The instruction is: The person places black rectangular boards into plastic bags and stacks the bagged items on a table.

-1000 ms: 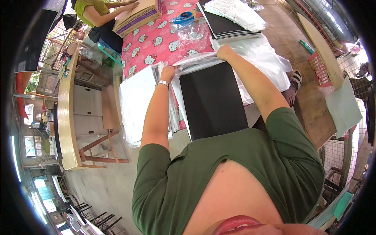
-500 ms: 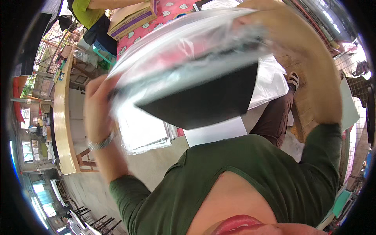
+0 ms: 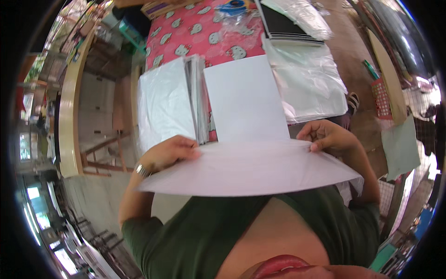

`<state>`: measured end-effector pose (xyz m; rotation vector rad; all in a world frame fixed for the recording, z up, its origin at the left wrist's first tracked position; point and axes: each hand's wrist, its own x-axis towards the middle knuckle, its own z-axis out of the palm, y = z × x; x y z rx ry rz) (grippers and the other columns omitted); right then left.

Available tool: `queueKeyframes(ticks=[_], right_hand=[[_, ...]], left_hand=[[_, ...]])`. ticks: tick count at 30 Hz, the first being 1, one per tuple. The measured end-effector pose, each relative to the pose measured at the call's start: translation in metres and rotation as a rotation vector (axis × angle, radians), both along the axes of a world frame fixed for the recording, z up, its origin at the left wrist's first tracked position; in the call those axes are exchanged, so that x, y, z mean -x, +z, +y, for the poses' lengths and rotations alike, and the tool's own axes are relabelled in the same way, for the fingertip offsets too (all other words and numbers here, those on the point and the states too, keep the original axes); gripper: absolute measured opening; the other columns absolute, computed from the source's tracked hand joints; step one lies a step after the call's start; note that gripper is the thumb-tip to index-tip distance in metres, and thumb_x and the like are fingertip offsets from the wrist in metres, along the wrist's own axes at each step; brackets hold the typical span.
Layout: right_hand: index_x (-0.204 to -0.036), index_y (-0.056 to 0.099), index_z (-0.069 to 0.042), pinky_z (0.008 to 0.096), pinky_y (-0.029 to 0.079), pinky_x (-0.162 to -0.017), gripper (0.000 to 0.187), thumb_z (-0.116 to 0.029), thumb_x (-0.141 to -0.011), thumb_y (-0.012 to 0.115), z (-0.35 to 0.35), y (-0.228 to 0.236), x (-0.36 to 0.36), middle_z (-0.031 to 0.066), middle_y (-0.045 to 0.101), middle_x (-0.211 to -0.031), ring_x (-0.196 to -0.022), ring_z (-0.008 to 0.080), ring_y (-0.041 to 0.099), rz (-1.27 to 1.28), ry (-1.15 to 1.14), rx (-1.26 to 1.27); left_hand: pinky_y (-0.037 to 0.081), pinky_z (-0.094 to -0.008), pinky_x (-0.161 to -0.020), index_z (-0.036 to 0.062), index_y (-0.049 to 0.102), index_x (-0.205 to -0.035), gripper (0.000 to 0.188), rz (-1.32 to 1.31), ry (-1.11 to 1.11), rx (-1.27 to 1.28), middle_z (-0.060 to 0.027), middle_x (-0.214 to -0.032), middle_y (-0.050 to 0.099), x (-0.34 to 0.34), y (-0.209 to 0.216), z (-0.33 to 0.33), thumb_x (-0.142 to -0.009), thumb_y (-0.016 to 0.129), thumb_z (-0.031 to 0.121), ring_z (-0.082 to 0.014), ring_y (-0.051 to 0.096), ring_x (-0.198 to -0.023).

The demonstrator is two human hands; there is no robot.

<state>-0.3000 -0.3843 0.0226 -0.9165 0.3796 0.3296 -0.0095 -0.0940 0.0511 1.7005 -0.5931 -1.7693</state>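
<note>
A clear plastic sleeve (image 3: pixel 255 174) with a white sheet showing through it lies tilted close to my chest, slightly blurred. My left hand (image 3: pixel 173 149) pinches its far edge on the left. At the other end of that edge, my right hand (image 3: pixel 332 136) grips it between thumb and fingers, the other fingers curled. Just beyond, a bare white board (image 3: pixel 244 97) rests on the table, its near end hidden by the sleeve. To its left is a stack of plastic-wrapped white boards (image 3: pixel 167 100); to its right, a pile of clear plastic sleeves (image 3: pixel 309 83).
A pink patterned cloth (image 3: pixel 197 44) covers the table. Black boards (image 3: pixel 282 23) sit at the far right, with more plastic beside them. A blue tape roll (image 3: pixel 236 5) is at the back. A long wooden bench (image 3: pixel 69 107) stands left; a foot (image 3: pixel 354 103) shows right of the table.
Both hands have come down toward my chest with the plastic sleeve, which was raised over the table. Its black face showed before; now white shows. The table behind is uncovered to view.
</note>
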Motion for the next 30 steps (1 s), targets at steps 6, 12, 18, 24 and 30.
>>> queueKeyframes(ticks=[6,12,18,24,30], right_hand=[[-0.109,0.051,0.002,0.0194,0.04,-0.073,0.038,-0.007,-0.076,0.065,-0.022,-0.131,-0.007,0.0003,0.049,-0.08,-0.077,0.0087,0.047,0.033,-0.019,0.068],[-0.111,0.049,0.004,0.0266,0.047,-0.07,0.038,-0.001,-0.076,0.063,-0.022,-0.182,0.003,0.0041,0.054,-0.087,-0.076,0.0119,0.055,0.192,-0.127,0.253],[-0.111,0.055,-0.004,0.0336,0.045,-0.083,0.041,0.004,-0.071,0.063,0.012,-0.1,0.016,0.0101,0.057,-0.101,-0.089,0.0192,0.059,-0.281,-0.321,0.902],[-0.095,0.063,-0.003,0.0404,0.044,-0.089,0.027,-0.006,-0.069,0.069,0.006,-0.048,0.013,0.0141,0.064,-0.096,-0.087,0.0238,0.063,-0.86,-0.16,0.628],[-0.091,0.061,0.003,0.0299,0.046,-0.077,0.015,-0.003,-0.078,0.058,0.019,-0.121,-0.005,0.0128,0.066,-0.085,-0.082,0.022,0.063,-0.254,-0.387,0.882]], left_hand=[[0.042,-0.0203,-0.055,0.004,0.059,-0.078,0.016,0.264,0.382,-0.071,0.0024,-0.071,0.056,-0.001,-0.138,-0.008,-0.081,0.064,0.018,-0.0049,0.05,-0.06],[0.045,-0.0237,-0.06,0.0026,0.059,-0.086,0.017,-0.197,0.461,0.042,-0.0015,-0.075,0.058,0.014,-0.232,0.011,-0.082,0.063,0.019,-0.0078,0.055,-0.066],[0.039,-0.0341,-0.088,0.0015,0.058,-0.104,0.028,-0.827,0.727,0.666,-0.0106,-0.096,0.059,0.048,-0.217,0.036,-0.081,0.061,0.017,-0.0228,0.054,-0.095],[0.032,-0.0373,-0.1,0.0007,0.055,-0.112,0.033,-0.437,0.461,1.116,-0.0129,-0.104,0.06,0.056,-0.126,0.035,-0.084,0.054,0.017,-0.0271,0.049,-0.11],[0.046,-0.0276,-0.081,-0.0011,0.059,-0.101,0.025,-0.259,0.824,0.555,-0.007,-0.098,0.062,0.092,-0.187,0.013,-0.083,0.062,0.017,-0.0136,0.057,-0.093]])
